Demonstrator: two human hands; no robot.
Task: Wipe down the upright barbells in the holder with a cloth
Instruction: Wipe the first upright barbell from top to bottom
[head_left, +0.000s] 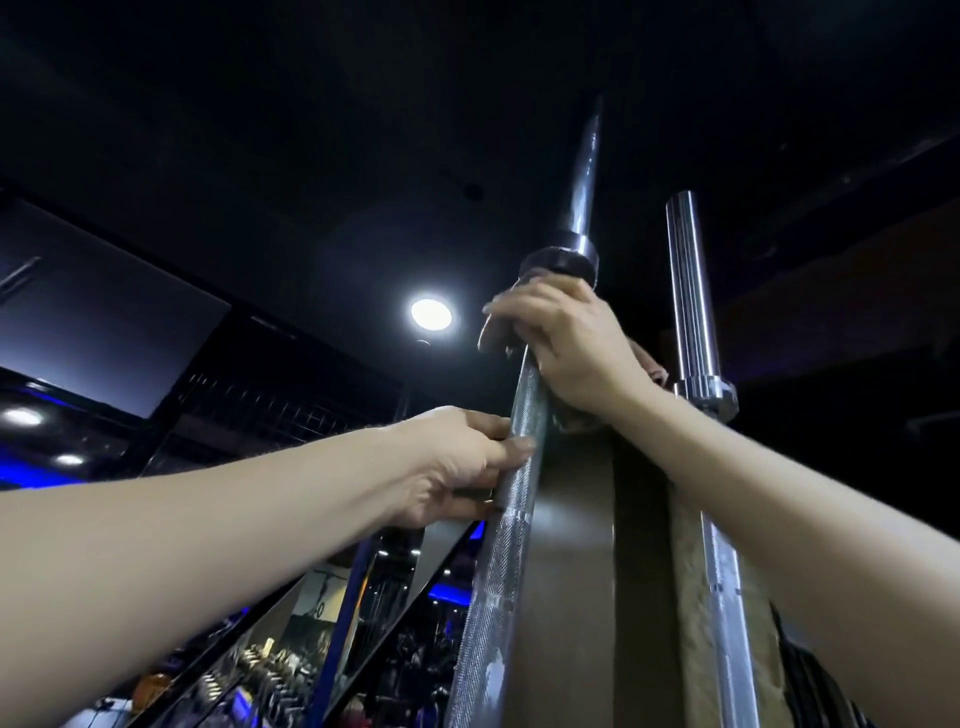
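Up against a brown pillar (571, 571), two upright barbells seen from below, dark ceiling behind. Near barbell (511, 519) largest in view, knurled shaft running from bottom centre up to a dark collar, smooth sleeve tapering above toward the ceiling. Second barbell (693, 312) just right of it, shiny sleeve and collar up top, thin shaft continuing down past the right forearm, standing against the rough lighter edge of the pillar. Right hand (566, 343) high on the near barbell just under the collar, grip clamped round the shaft with a cloth (493, 340) bunched under the fingers, dark fabric poking out at left and behind the wrist. Left hand (462, 462) lower on the same shaft, grip closed on the knurling, thumb across the front, fingers curled from the left side. Holder at the base out of view. Round ceiling light (431, 313) left of the right hand. Mirror (291, 623) at lower left reflecting racks of gym gear, blue glow, details too small to tell.
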